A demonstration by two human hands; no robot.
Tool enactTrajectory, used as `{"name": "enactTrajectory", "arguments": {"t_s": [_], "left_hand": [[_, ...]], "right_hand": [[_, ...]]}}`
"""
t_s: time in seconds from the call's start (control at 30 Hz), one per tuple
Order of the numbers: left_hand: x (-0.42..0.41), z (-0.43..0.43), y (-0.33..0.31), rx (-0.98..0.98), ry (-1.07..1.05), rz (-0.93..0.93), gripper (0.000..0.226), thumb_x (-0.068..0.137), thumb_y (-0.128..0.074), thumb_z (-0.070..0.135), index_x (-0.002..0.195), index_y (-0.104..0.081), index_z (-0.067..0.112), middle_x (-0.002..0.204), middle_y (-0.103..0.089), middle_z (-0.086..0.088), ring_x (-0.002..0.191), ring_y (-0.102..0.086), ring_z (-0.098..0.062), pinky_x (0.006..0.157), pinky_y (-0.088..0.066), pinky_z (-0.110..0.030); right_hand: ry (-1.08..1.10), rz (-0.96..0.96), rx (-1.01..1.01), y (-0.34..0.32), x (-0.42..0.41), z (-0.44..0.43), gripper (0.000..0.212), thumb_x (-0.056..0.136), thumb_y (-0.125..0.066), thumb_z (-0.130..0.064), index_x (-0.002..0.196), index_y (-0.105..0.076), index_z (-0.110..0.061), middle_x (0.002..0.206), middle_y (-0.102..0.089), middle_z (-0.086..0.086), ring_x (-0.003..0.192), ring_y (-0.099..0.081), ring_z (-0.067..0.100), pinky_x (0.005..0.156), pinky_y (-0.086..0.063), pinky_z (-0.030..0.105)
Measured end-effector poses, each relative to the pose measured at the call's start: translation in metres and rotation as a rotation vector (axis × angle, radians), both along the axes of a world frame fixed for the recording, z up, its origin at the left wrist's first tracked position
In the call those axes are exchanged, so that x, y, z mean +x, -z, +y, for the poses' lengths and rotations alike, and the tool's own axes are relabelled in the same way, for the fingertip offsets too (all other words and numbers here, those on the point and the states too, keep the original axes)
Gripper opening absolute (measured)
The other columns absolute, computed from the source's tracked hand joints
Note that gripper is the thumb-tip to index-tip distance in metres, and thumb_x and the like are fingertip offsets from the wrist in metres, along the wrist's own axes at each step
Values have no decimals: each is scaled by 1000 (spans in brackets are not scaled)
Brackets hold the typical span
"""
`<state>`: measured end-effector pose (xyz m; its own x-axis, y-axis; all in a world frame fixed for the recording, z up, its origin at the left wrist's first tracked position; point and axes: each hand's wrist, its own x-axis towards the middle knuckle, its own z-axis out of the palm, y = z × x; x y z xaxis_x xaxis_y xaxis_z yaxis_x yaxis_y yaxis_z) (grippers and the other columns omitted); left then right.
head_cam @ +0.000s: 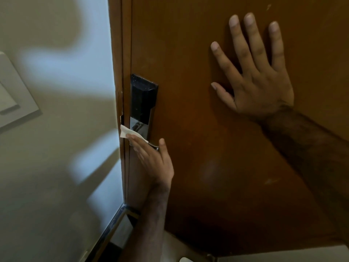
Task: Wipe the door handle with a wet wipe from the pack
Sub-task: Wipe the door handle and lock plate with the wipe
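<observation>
A brown wooden door fills the right of the head view. On its left edge sits a black and chrome lock plate. My left hand presses a white wet wipe against the lower part of the plate, over the metal handle, which the hand mostly hides; only a small chrome piece shows beside my thumb. My right hand lies flat on the door to the upper right, fingers spread, holding nothing. The wipe pack is not in view.
A pale wall lies left of the door frame, with a white switch plate at the far left. A chrome strip runs down at the bottom, beside the door's lower edge.
</observation>
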<state>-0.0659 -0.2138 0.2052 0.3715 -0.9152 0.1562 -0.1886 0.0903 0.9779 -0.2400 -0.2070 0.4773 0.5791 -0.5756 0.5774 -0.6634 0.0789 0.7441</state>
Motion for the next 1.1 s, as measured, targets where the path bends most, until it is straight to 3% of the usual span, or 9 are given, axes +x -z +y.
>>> {"name": "enactTrajectory", "arguments": {"t_s": [0.13,0.3,0.4,0.47,0.63,0.73,0.83,0.93,1.1], "left_hand": [[-18,28,-1,24,36,-142,89,101,-24,71,166,12,21,178,16,-3,159,-22,-41,113,-47,-63],[-3,31,14,-4,80,-282,91,100,-22,74,168,9,21,177,20,4,161,-7,-35,118,-37,-69],[33,1,8,-36,34,-367,88,102,-27,68,168,-2,15,179,-1,-8,160,-17,-41,120,-35,-68],[52,-8,11,-81,43,-473,84,104,-33,61,167,-9,11,177,-13,-12,161,-19,-37,125,-30,-64],[56,20,38,-225,155,-863,87,105,-29,66,167,-16,5,177,-17,-13,164,-12,-27,133,-9,-49],[61,25,47,-321,199,-1038,87,105,-33,66,166,-21,4,175,-22,-15,163,-17,-29,131,-16,-54],[78,10,40,-278,187,-1021,89,105,-28,68,167,-16,5,175,-20,-15,163,-16,-31,128,-23,-59],[78,1,30,-159,132,-841,91,103,-22,70,168,-11,6,177,-13,-15,164,-10,-29,131,-19,-56],[16,33,38,-73,122,-659,98,100,-26,74,168,0,8,179,10,-9,164,0,-27,130,-21,-53]], "right_hand": [[0,-2,9,0,0,0,76,115,-32,-56,177,-12,-15,178,-17,28,164,-19,48,128,-15,69],[-2,-5,11,-1,0,0,76,115,-31,-56,177,-12,-15,178,-16,28,163,-19,48,128,-14,69],[-6,-6,11,0,0,0,76,115,-31,-56,177,-12,-15,178,-16,28,164,-19,48,128,-15,69],[-6,-11,8,1,1,-1,76,115,-31,-56,177,-12,-15,178,-16,28,164,-19,47,128,-16,69],[-10,-33,35,0,0,-1,76,115,-30,-57,177,-10,-16,179,-13,27,164,-16,47,128,-14,69],[-14,-31,31,0,-1,-1,76,115,-30,-57,177,-10,-17,179,-13,27,165,-16,47,128,-12,68],[-13,-32,36,1,-1,-2,76,115,-28,-57,177,-7,-17,179,-10,27,165,-15,47,128,-9,68],[-23,-35,37,1,-1,-2,76,115,-27,-57,177,-6,-18,179,-10,26,165,-15,46,128,-8,68],[-25,-48,42,2,-1,-2,76,115,-26,-57,177,-6,-18,179,-9,26,165,-13,46,128,-7,67]]}}
